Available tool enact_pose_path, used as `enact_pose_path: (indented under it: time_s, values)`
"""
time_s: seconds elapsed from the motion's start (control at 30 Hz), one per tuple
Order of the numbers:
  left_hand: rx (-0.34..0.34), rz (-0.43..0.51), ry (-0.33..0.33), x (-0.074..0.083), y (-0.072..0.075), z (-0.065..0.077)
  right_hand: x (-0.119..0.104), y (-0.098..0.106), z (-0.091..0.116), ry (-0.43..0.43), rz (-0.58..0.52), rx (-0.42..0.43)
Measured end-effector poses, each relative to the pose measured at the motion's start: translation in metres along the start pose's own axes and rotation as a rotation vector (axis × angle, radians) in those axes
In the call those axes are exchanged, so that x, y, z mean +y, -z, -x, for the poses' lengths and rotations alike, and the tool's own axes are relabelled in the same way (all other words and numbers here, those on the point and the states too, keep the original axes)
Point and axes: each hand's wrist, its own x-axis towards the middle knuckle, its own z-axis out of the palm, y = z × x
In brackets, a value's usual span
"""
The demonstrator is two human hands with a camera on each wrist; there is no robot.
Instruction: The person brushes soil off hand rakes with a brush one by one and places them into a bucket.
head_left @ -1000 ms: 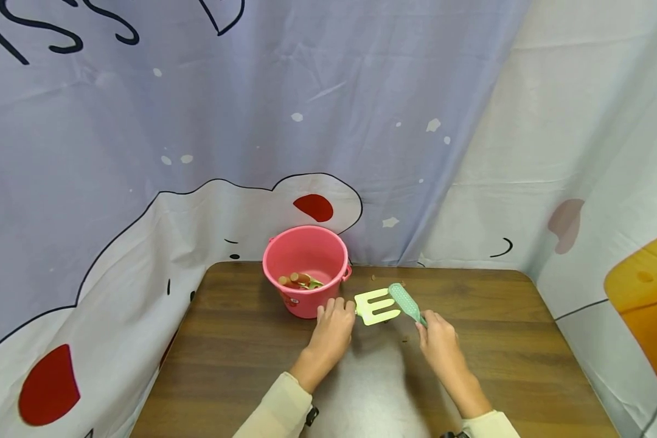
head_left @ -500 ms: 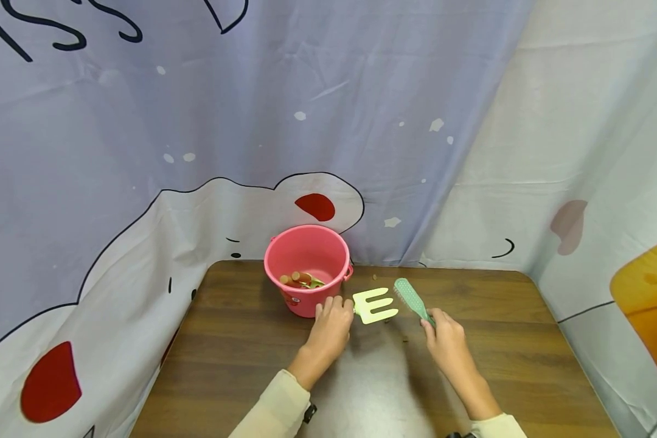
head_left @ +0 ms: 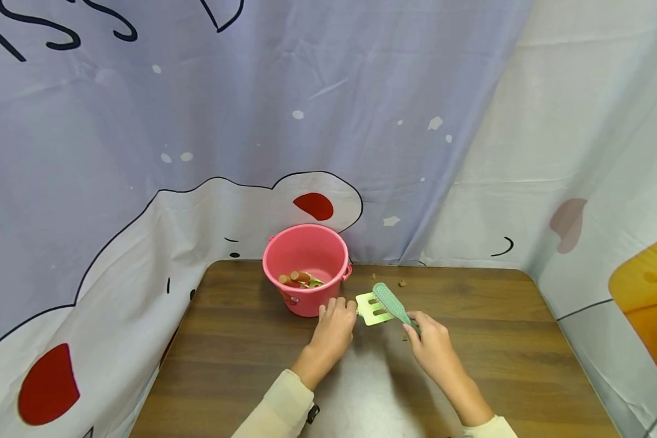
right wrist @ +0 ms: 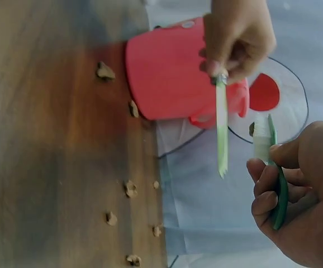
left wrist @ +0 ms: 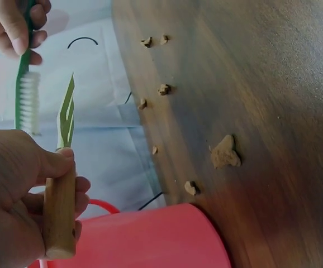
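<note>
My left hand (head_left: 331, 328) grips the wooden handle of a small hand fork (left wrist: 61, 212), whose pale green tines (head_left: 368, 310) point right above the table. Curled round the green handle of a brush (head_left: 391, 301) is my right hand (head_left: 432, 344). From the head camera, the brush head overlaps the tines; from the right wrist, a gap shows between its white bristles (right wrist: 261, 142) and the fork. A brown bit (right wrist: 252, 129) clings to the bristle end. Just behind my left hand stands a pink bucket (head_left: 306, 300).
Inside the bucket lie tools with wooden handles (head_left: 301, 277); their other ends are mostly hidden. Several brown crumbs and clods lie on the wooden table (head_left: 241, 365), the largest clod (left wrist: 226, 152) near the bucket. A printed curtain (head_left: 306, 91) hangs behind.
The brush first drew off to the right of the tines, then came back left, so that it now overlaps them in the head view. The left hand and fork barely moved.
</note>
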Motion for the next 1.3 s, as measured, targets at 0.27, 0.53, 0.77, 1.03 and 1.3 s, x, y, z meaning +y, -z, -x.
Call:
enact_pose_path:
  time_s: [0.27,0.53,0.77,1.03,1.3]
  values:
    - [-0.007,0.0,-0.006,0.004,-0.002,0.001,0.008,-0.012,0.009,0.032,0.056,-0.009]
    - [0.003,-0.008,-0.007,0.002,-0.003,0.003,0.031,-0.004,0.007,-0.011,0.11,0.018]
    - [0.015,0.006,-0.014,0.001,0.004,0.002,0.047,0.006,0.006,-0.057,0.129,0.01]
    - [-0.008,0.009,-0.013,-0.003,0.005,0.002,0.042,0.012,0.004,-0.047,0.095,0.011]
    - [0.014,0.01,-0.009,-0.002,0.0,0.004,0.01,-0.003,0.008,0.056,0.039,0.031]
